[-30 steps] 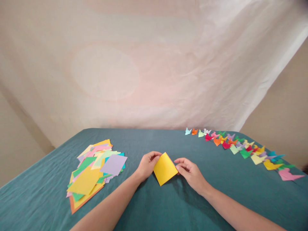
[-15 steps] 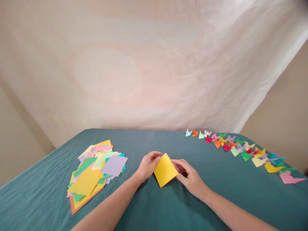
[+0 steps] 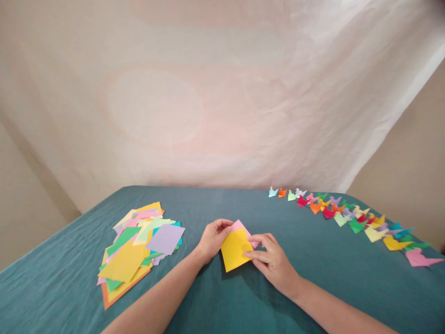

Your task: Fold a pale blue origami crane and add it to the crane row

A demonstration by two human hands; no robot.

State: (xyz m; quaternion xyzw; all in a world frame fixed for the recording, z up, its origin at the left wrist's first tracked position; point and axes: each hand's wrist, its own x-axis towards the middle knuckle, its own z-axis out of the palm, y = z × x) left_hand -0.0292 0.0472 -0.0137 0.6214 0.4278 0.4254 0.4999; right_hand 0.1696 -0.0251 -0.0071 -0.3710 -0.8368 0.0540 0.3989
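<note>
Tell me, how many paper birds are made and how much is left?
Done: a long row of folded paper birds lies along the right of the teal tablecloth; too many to count surely. In hand: the left hand and right hand hold a yellow sheet with a pink sheet peeking behind. Left: a pile of flat coloured squares waits unfolded.

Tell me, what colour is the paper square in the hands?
Yellow on the facing side of the paper square, pink behind; head view.
</note>
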